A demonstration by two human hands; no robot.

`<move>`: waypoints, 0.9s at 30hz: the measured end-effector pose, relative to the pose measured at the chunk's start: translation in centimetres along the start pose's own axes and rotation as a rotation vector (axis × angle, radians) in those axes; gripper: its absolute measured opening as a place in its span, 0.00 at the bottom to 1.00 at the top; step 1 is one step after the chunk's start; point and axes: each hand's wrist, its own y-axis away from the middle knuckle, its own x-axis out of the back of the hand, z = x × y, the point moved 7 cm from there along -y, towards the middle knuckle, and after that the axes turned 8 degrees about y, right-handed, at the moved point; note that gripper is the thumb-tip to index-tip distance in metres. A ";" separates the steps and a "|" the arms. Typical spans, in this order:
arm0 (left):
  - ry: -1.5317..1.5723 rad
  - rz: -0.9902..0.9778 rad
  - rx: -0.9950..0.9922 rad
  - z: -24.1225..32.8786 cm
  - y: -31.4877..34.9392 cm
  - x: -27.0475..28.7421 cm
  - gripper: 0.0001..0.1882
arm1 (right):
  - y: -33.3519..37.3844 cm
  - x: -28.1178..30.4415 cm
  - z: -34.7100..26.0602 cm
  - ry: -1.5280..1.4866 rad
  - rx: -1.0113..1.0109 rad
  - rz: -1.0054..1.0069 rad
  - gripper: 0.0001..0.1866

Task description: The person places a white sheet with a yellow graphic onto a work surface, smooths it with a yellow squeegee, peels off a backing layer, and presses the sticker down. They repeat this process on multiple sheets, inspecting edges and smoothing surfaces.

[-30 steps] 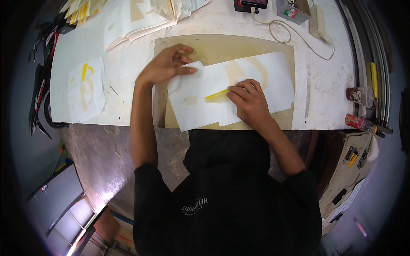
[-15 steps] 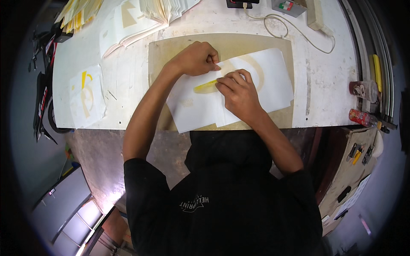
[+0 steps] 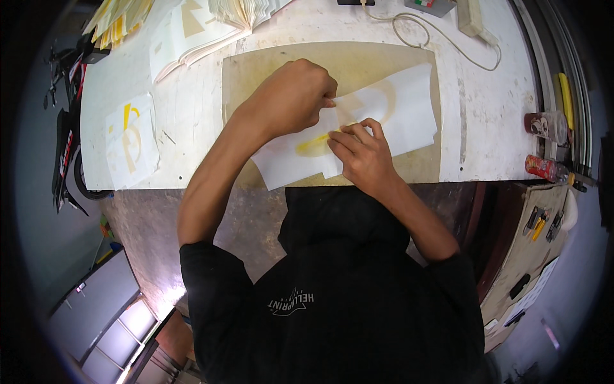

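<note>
A white backing sheet [image 3: 409, 115] with a yellow cut-out shape [image 3: 313, 144] lies on a tan cutting mat [image 3: 256, 70] on the white worktable. My left hand [image 3: 291, 96] is closed, pinching the sheet's film near its middle. My right hand [image 3: 358, 157] presses on the sheet just below, fingertips pinching at the yellow shape. The two hands almost touch. What lies under the hands is hidden.
A second sheet with a yellow shape [image 3: 131, 137] lies at the table's left. Stacked sheets [image 3: 211, 22] sit at the back left, and a cable [image 3: 448, 41] runs at the back. Two cans [image 3: 543, 168] stand at the right edge, next to a yellow tool [image 3: 566, 96].
My left hand has come in from the sheet's left corner to its middle and closed into a pinch. My right hand moved up to meet it.
</note>
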 end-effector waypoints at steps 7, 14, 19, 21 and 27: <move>-0.117 0.032 -0.039 5.1 2.3 1.8 0.03 | 2.3 0.8 -1.5 -0.033 -0.005 -0.038 0.12; 0.103 0.206 -0.112 7.0 4.6 8.8 0.06 | 5.5 3.7 -3.8 -0.424 -0.012 -0.287 0.13; 0.513 -0.054 0.182 -3.9 1.5 5.0 0.08 | 4.2 9.2 -2.9 -1.030 -0.177 -0.206 0.07; 0.615 -0.031 0.218 -7.3 2.0 1.7 0.08 | 4.0 10.2 -1.8 -1.146 -0.222 -0.125 0.07; 0.545 0.303 0.535 -10.3 5.3 -4.4 0.11 | 4.9 9.3 2.3 -0.850 -0.608 -0.009 0.06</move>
